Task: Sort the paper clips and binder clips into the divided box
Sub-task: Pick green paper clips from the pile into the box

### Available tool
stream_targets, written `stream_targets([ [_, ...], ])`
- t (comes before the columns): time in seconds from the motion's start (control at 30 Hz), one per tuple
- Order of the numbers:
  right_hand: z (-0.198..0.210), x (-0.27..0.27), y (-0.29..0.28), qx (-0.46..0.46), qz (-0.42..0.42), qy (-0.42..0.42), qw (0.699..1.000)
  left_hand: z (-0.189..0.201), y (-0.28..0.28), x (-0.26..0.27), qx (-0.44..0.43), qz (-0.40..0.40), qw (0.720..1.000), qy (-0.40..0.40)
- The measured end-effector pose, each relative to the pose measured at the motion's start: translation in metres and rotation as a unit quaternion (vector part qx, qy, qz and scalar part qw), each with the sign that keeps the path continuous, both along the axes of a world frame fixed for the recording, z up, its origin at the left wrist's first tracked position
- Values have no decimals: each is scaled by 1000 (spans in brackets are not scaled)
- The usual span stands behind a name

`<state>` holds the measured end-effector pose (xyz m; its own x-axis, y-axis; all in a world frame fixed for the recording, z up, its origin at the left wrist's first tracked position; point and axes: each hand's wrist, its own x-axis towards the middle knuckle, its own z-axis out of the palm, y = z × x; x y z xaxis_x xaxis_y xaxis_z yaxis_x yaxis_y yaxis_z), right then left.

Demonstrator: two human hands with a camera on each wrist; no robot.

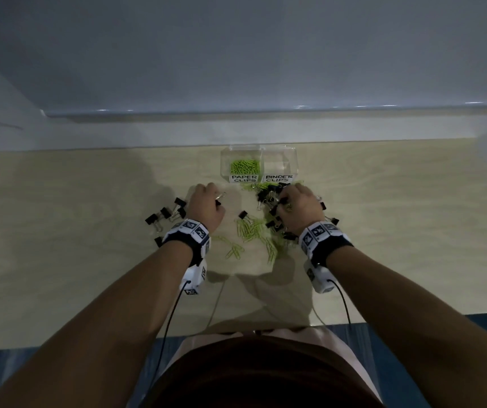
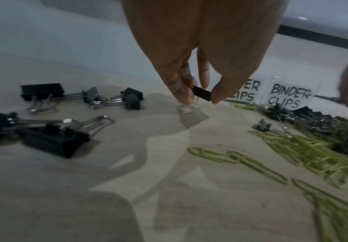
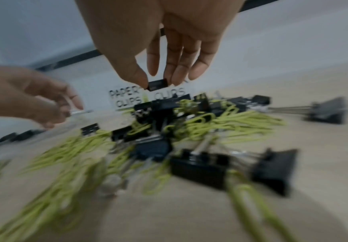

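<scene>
A clear divided box stands at the back of the table, labelled PAPER CLIPS and BINDER CLIPS. Green paper clips lie in its left half. My left hand pinches a small black binder clip between thumb and fingers just above the table. My right hand pinches another black binder clip above a mixed pile of black binder clips and green paper clips in front of the box.
Several loose binder clips lie left of my left hand. More green paper clips are scattered between my wrists. The wooden table meets a pale wall behind the box.
</scene>
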<state>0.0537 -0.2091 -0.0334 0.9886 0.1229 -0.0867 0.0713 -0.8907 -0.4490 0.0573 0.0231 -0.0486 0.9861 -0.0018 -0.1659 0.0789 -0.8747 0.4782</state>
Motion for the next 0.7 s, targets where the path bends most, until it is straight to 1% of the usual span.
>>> stream_targets([
  [0.07,-1,0,-18,-23,-29,-10,999,-2,6,0,37,-8,999,13],
  [0.13,0,-3,-32,-60,-37,0,998,-2,4,-2,90,-43,995,13],
  [0.2,-2,-8,-38,-82,-28,-4,996,-1,-5,-4,105,-90,990,-1],
  [0.27,-3,-15,-35,-80,14,-23,996,-1,-19,-7,71,-140,988,-1],
  [0.33,-5,-23,-25,-78,70,-28,994,-4,-31,-10,38,-178,983,18],
  [0.4,-6,-30,-13,-89,111,-22,990,-9,-38,-12,32,-201,979,30],
  [0.47,-8,-36,-3,-102,138,-21,985,-13,-39,-14,36,-204,978,32],
  [0.53,-9,-38,4,-118,140,-13,983,-14,-38,-14,36,-202,978,26],
  [0.6,-9,-38,9,-138,135,15,981,-13,-36,-15,29,-197,980,23],
  [0.7,-8,-37,13,-147,136,33,979,-9,-30,-21,-11,-182,983,36],
])
